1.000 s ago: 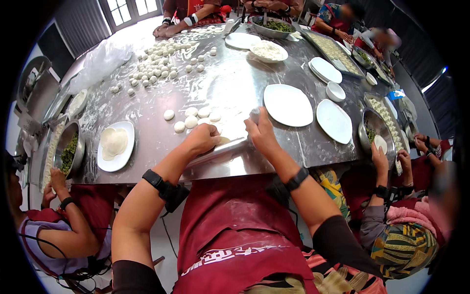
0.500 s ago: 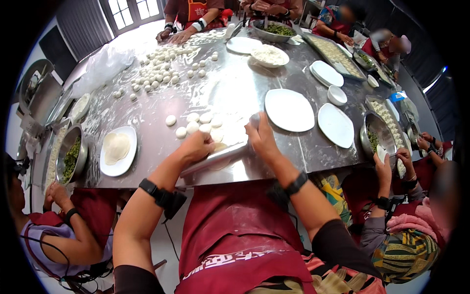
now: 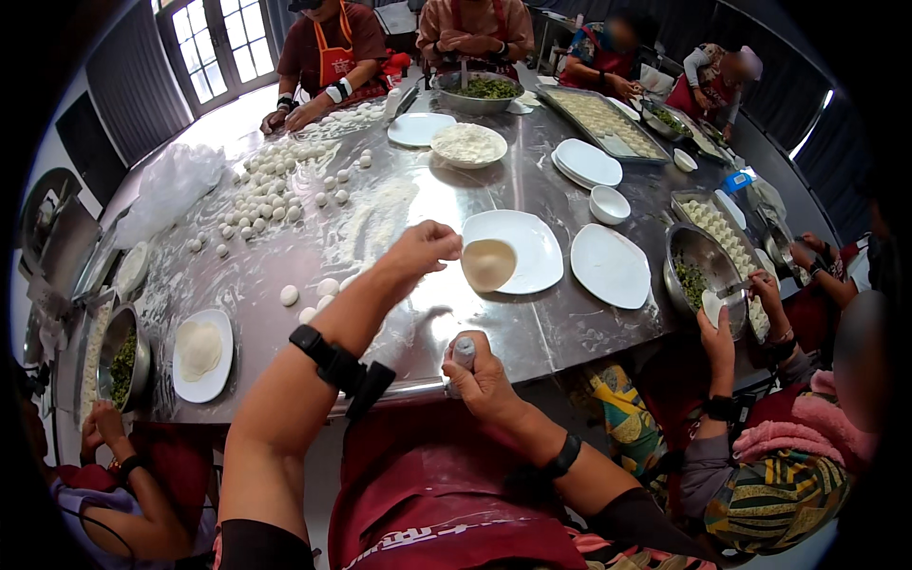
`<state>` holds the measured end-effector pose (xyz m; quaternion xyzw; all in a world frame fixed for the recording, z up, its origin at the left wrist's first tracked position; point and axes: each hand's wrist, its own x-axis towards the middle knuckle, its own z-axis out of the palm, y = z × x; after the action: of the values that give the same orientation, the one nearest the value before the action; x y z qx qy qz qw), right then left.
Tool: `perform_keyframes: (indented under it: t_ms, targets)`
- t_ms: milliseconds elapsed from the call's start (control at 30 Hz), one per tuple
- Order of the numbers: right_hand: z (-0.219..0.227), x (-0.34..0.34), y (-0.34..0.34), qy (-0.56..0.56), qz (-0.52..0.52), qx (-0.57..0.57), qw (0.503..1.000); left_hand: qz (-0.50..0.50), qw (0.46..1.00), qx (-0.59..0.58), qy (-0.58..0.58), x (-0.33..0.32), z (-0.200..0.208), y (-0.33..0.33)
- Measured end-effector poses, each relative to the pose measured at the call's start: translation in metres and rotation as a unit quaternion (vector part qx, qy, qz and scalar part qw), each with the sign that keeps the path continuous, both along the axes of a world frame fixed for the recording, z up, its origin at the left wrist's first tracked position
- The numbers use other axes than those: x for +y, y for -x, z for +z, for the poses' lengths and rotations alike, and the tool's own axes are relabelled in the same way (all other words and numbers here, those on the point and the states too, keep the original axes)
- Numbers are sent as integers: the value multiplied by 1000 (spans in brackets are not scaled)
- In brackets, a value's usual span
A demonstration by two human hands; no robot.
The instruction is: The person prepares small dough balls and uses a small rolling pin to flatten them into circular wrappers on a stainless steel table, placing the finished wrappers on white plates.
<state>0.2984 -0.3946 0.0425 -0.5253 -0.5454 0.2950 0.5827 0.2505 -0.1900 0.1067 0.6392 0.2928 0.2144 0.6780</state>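
My left hand [image 3: 423, 250] reaches forward over the table, its fingertips closed at the edge of a thin round dough wrapper [image 3: 489, 265]. The wrapper is over the left part of a white square plate [image 3: 534, 249]. Close to the table's front edge, my right hand [image 3: 486, 385] wraps round a rolling pin [image 3: 464, 352]; its rounded end shows above the fist and the remainder is mostly hidden. Several small flattened dough pieces [image 3: 289, 295] lie left of my left forearm, which partly covers that group.
Many dough balls [image 3: 266, 195] lie on the floured steel table [image 3: 285, 356]. Beyond the plate are a bowl of flour [image 3: 468, 143], stacked plates [image 3: 587, 163] and a small bowl [image 3: 609, 204]. A plate of wrappers [image 3: 224, 366] stands left. Co-workers sit on both sides with filling bowls [image 3: 676, 245].
My left hand has moved from the rolling area forward to the white plate with the wrapper. My right hand has drawn the rolling pin back toward the table edge. The view has shifted.
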Motion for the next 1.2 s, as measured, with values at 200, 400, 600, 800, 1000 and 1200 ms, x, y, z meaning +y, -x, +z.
perform_keyframes:
  t_ms: [200,400,600,800,1000,1200]
  targets:
    - [4,-2,0,22,-6,11,1000,-72,812,352,-460,13,-30,68]
    - [6,8,-1,13,-43,-23,999,-107,731,313,-597,-16,-45,109]
    - [0,8,-3,27,-8,35,999,-104,695,337,-626,8,-48,107]
    - [1,5,3,9,-11,36,999,-78,747,265,-604,0,-53,120]
    - [0,5,0,0,-13,4,1000,16,921,222,-320,18,-52,109]
    - [3,4,1,3,-21,-11,1000,-44,839,371,-397,3,-53,90]
